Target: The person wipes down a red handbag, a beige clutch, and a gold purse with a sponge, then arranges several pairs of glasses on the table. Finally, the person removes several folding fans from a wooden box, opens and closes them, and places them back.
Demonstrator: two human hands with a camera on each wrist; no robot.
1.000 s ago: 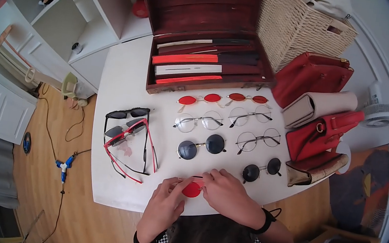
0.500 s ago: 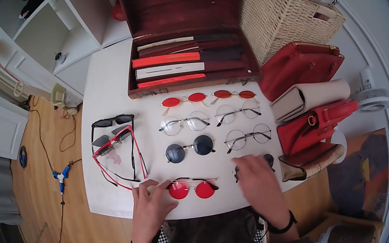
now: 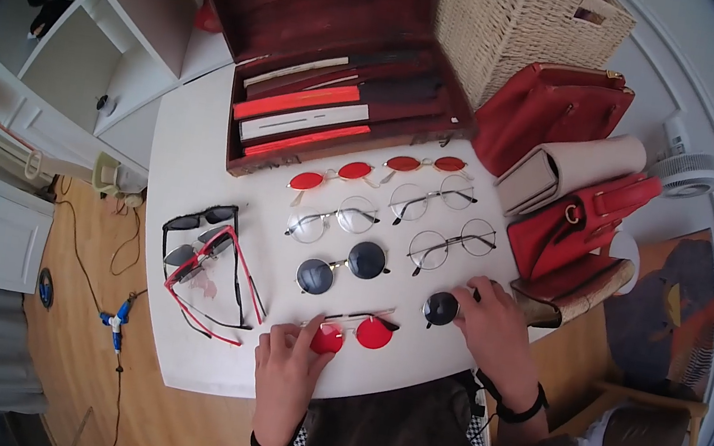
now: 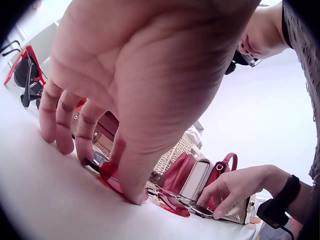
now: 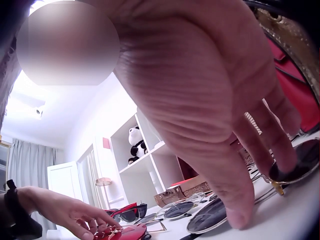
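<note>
Near the front edge of the white table (image 3: 213,367), my left hand (image 3: 286,373) pinches the left side of round red-lensed sunglasses (image 3: 374,333), thumb and index finger at the lens. To the right, my right hand (image 3: 498,334) holds small round dark sunglasses (image 3: 440,308), its palm hiding most of their right side. In the right wrist view, the thumb lies by one dark lens (image 5: 207,217) and the fingers by the other. Just beyond are larger dark round sunglasses (image 3: 367,261) with a gold bridge and clear round glasses (image 3: 431,250).
More clear glasses and red oval sunglasses (image 3: 355,171) lie in rows farther back. Black-framed and red-framed sunglasses (image 3: 212,244) overlap at left. An open dark red case (image 3: 240,147) stands behind. Bags (image 3: 576,222) line the right edge, beside a wicker basket (image 3: 510,44).
My right hand has left the red sunglasses and moved right to the small dark pair. The left hand stays by the red sunglasses, which now lie spread on the table.
</note>
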